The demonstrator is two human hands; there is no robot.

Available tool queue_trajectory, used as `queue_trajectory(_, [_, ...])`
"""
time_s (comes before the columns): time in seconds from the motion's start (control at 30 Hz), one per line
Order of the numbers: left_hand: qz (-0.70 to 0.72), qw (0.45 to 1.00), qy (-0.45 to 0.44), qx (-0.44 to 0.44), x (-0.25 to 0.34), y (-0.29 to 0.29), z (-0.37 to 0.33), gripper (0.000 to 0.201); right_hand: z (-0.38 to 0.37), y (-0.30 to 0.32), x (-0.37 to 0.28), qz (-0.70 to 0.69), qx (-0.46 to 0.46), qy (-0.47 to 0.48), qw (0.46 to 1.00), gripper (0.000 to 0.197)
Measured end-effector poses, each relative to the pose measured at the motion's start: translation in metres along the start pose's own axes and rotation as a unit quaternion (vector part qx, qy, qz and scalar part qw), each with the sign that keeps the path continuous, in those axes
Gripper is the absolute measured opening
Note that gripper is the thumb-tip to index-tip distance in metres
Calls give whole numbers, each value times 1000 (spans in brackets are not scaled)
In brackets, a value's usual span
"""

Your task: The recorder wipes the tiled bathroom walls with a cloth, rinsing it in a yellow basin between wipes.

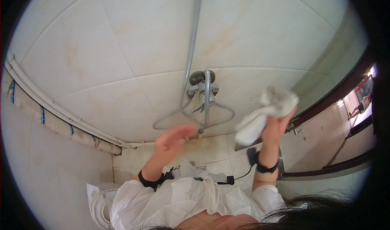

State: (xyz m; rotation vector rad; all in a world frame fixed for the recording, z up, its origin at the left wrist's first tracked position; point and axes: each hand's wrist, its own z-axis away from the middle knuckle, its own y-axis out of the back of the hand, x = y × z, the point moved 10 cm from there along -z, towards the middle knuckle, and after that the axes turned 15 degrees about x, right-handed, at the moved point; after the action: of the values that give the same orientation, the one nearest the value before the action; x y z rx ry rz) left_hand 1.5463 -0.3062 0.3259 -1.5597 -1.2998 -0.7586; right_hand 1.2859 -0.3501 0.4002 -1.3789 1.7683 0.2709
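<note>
My right hand (pixel 275 128) is raised on the right, its fingers closed round a white cloth (pixel 256 122). The upper end of the cloth is bunched and greyish, and a smooth white part hangs down to the left. My left hand (pixel 174 141) is in the air left of centre, smeared by motion; its fingers look stretched out toward the right and nothing shows in them. Between and beyond the hands, a metal shower mixer tap (pixel 202 92) is fixed to the tiled wall. A grey shower hose (pixel 194 34) runs up the wall and loops below the tap.
White pipes (pixel 53 100) and a thicker, stained wrapped pipe (pixel 69 129) run along the left wall. A dark-framed doorway (pixel 325 104) opens on the right, with another person (pixel 361 106) far beyond it. At lower left stands a white rounded object (pixel 99 209).
</note>
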Motion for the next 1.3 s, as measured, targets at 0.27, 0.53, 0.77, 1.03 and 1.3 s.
queue_trajectory(0.27, [-52,982,9,180,-16,85,-5,28,-111,-92,-57,221,-48,383,896,34])
queue_trajectory(0.53, [-84,967,23,240,-29,118,-3,16,-64,-192,-30,319,-151,569,743,45])
queue_trajectory(0.77, [-99,952,31,288,-34,115,0,12,16,-151,80,347,-366,564,654,44])
queue_trajectory(1.03, [-111,918,6,381,-30,73,52,10,-70,-159,8,340,-178,616,688,44])
queue_trajectory(1.3, [-140,868,7,477,-30,35,121,9,-141,-160,-54,331,-40,565,755,30])
